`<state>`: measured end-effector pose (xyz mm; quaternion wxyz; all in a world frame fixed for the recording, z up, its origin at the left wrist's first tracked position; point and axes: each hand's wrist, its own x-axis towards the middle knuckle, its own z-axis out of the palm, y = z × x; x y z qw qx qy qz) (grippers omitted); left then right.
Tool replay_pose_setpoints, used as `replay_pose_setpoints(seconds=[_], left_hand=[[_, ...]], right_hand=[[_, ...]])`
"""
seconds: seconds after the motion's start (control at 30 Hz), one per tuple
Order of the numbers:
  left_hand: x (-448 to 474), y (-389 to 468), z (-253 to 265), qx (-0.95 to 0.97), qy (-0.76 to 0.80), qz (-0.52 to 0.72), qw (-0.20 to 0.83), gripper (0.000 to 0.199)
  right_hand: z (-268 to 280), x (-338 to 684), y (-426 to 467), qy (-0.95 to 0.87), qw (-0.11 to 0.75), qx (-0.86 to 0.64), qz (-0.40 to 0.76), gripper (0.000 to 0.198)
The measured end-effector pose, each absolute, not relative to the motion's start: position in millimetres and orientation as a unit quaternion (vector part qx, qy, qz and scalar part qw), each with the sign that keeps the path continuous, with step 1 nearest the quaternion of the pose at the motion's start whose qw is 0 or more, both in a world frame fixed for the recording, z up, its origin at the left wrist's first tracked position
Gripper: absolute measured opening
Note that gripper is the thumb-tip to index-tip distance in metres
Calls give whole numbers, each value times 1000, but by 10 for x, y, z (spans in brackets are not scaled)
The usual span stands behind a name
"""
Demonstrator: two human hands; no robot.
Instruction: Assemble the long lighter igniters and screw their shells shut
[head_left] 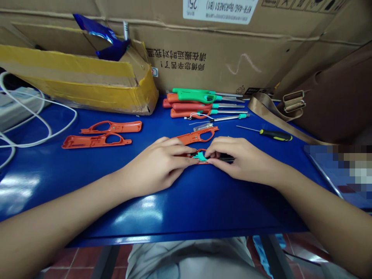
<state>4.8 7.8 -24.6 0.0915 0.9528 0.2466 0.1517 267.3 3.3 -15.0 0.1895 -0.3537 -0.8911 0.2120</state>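
Between my hands lies an orange lighter casing half (pixel 203 162), mostly covered by fingers, with a teal trigger (pixel 201 156) at its loop. My left hand (pixel 164 164) is closed around the casing's left part, fingertips by the trigger. From the other side, my right hand (pixel 240 159) pinches at the trigger's right edge. A dark rod (pixel 226 158) shows under the right hand's fingers. Just behind them is another orange casing half (pixel 194 136), and past it a clear fuel tank (pixel 202 126).
Two orange casing halves (pixel 101 140) lie left. Behind are several stacked lighters (pixel 193 105) and a loose metal lighter tube (pixel 228 118). A screwdriver (pixel 274 134) and brown strap (pixel 269 112) lie right. A yellow-taped carton (pixel 116 95) and white cables (pixel 46 131) occupy the left.
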Motion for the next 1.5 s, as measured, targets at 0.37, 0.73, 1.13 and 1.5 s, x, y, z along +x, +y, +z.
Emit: replay_pose_setpoints(seconds=[0.37, 0.73, 1.13, 1.5], left_hand=[[-45, 201, -116, 914, 325, 225, 96, 34], [-67, 264, -147, 905, 328, 256, 87, 33], [-231, 303, 35, 936, 255, 222, 96, 39], [-247, 318, 78, 952, 275, 90, 98, 24]], right_hand=[[-257, 2851, 243, -892, 183, -407, 75, 26], [-153, 2762, 174, -851, 300, -411, 130, 3], [-126, 2674, 52, -762, 359, -427, 329, 39], [-241, 2642, 42, -882, 234, -361, 191, 34]])
